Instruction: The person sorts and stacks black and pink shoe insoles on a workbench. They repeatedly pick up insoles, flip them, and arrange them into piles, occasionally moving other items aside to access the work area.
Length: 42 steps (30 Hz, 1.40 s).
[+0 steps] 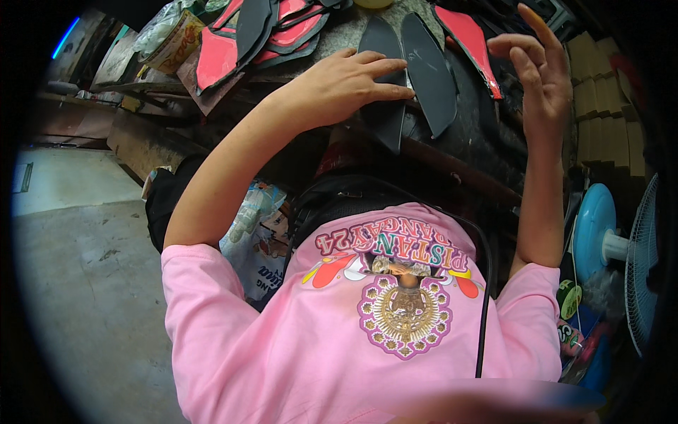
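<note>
Two dark grey, leaf-shaped flat pieces lie side by side at the table's front edge: a left piece [381, 53] and a right piece [429, 74]. My left hand [360, 79] rests over the left piece, fingers stretched out, with fingertips reaching the gap between the two. To the right, my right hand [545, 81] is raised, its fingers loosely bent and apart, with nothing visible in them. Between it and the grey pieces lies a red-faced piece [466, 42] with a dark edge, narrowing toward me.
Several red-faced and black cut pieces [282, 32] are heaped at the far left. Beside them stands a printed tub [173, 42] with plastic in it. A blue-and-white fan [593, 230] and stacked brown pieces [604, 106] are at the right. A printed bag [254, 244] hangs below.
</note>
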Each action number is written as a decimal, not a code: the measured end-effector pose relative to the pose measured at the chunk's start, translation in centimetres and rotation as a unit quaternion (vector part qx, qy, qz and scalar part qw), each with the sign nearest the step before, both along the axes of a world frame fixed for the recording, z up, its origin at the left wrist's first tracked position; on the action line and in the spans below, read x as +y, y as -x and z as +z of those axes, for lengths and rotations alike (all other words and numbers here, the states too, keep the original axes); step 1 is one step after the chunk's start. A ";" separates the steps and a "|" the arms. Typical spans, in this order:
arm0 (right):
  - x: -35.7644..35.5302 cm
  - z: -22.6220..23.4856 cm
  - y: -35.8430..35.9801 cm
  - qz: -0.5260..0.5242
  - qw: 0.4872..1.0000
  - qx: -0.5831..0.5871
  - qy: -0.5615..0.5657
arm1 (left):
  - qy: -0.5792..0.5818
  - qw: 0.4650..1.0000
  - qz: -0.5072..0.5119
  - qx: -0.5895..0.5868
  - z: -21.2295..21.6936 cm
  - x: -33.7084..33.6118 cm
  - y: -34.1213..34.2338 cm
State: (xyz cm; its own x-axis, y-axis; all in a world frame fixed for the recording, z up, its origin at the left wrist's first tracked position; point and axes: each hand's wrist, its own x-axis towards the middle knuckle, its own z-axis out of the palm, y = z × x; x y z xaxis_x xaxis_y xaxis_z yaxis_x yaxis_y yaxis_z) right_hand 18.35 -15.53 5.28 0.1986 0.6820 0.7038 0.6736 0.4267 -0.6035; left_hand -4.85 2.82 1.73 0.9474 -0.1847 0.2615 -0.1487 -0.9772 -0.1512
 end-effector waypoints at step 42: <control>-8.3 -3.0 7.5 0.043 0.987 0.086 0.127 | 0.857 0.488 0.066 -0.150 0.7 -12.8 2.6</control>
